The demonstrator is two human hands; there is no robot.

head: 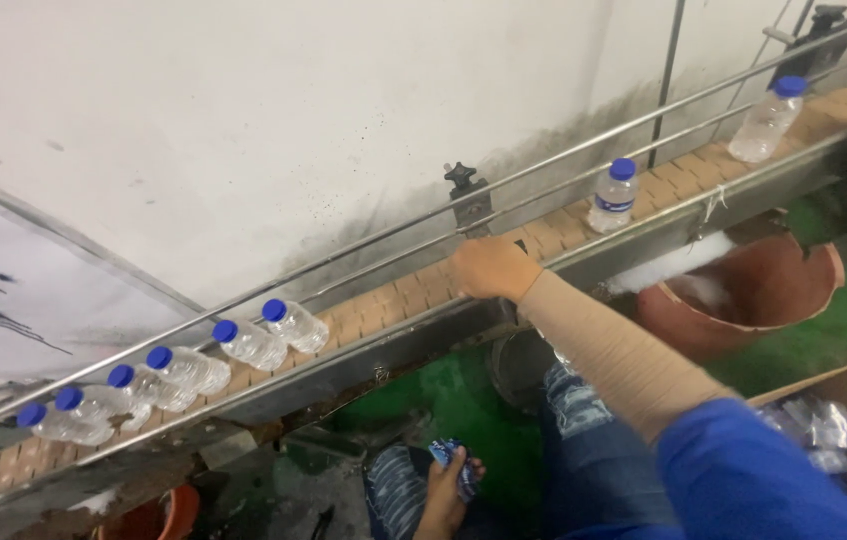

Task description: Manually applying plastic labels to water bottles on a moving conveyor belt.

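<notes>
I see clear bottles [247, 343] with blue caps [226, 331] on a tan, brick-patterned belt [414, 290] between silver rails [544, 165]. My arm wears a beige sleeve [614, 355] under a blue one [744, 480], over faded, streaked jeans [584, 420]. The floor [444, 385] is green, the bucket [774, 290] reddish-brown, the wall [294, 120] white with black smudges.

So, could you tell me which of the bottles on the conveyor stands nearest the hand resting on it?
The upright labelled bottle just up the belt from the right hand; the other upright one is farther, and the rest lie toppled downstream.
</notes>
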